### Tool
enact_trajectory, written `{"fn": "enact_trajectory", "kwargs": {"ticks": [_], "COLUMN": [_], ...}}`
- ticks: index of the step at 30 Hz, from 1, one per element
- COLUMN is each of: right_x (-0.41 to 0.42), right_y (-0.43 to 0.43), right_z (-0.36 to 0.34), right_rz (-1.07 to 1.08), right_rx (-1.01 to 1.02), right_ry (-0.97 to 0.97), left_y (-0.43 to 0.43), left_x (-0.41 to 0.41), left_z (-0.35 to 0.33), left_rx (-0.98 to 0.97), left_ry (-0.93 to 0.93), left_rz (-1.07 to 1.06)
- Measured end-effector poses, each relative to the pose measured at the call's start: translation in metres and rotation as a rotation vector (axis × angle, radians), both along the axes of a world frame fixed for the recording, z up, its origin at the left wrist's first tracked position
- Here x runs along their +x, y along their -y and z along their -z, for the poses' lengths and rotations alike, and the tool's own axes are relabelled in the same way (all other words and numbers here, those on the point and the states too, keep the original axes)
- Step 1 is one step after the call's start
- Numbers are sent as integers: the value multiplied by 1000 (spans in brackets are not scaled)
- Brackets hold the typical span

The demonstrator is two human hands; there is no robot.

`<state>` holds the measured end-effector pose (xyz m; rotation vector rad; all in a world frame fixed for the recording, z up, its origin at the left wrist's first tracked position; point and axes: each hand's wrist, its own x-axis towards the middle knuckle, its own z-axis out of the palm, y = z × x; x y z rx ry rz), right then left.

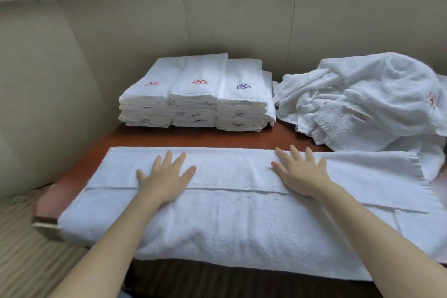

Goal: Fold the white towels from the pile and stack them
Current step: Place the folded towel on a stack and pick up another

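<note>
Pressing down with fingers straight and spread, the left hand [167, 176] and the right hand [300, 172] both lie flat on the half-folded white towel [229, 222], gripping nothing. This towel stretches along the near edge of the worktop [72, 176], from its left end almost to its right, and its near side droops over that edge. A hemmed edge runs lengthwise just under the palms, so the hands are probably there to smooth the folded-over layer and keep it lined up before the next fold.

Three neat stacks of folded towels [196, 94] stand side by side against the far edge, left of centre, with embroidered emblems uppermost. They are kept well apart from the working strip, which leaves room to fold. The pile of unfolded towels [377, 104] fills the far right corner, within easy reach of the right hand. Its lower folds seem to touch the spread towel's far right corner, though the blur there makes that uncertain.

By my reckoning the job is well advanced but not finished, since the pile holds several more towels.
</note>
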<state>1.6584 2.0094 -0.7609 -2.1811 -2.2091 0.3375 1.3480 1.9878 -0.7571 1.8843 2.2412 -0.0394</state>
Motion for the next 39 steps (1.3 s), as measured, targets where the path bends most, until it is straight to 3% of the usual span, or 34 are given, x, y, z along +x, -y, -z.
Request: {"fn": "enact_trajectory", "kwargs": {"ticks": [3,14,18,20,22,24,26,29,31,34,39], "right_x": [0,-6,-12,-14,-16,-23,-42,-79,-99,-104,-105], "right_y": [-7,-24,-36,-35,-24,-11,5,36,60,80,85], "right_z": [0,5,-1,-3,-2,-4,-15,-30,-28,-22,-29], "right_rz": [2,33,36,44,28,-51,-242,-580,-729,-798,-835], "right_rx": [-28,22,27,105,351,520,504,372,251,191,159], "right_ry": [13,14,-44,-63,-34,29,41,-99,-53,58,0], "left_y": [-4,-43,-46,-36,-22,-3,20,45,53,58,62], "left_x": [-23,-34,-29,-23,-13,0,12,17,6,-19,-27], "left_z": [0,0,-1,-4,-11,-18,-23,-21,-26,-36,-34], "left_rx": [-13,37,150,295,387,320,192,70,-26,-196,-289], "left_ry": [-4,-5,-12,-78,-105,121,289,271,330,393,200], "left_rz": [-76,-11,-25,-49,52,250,437,594,565,518,604]}}
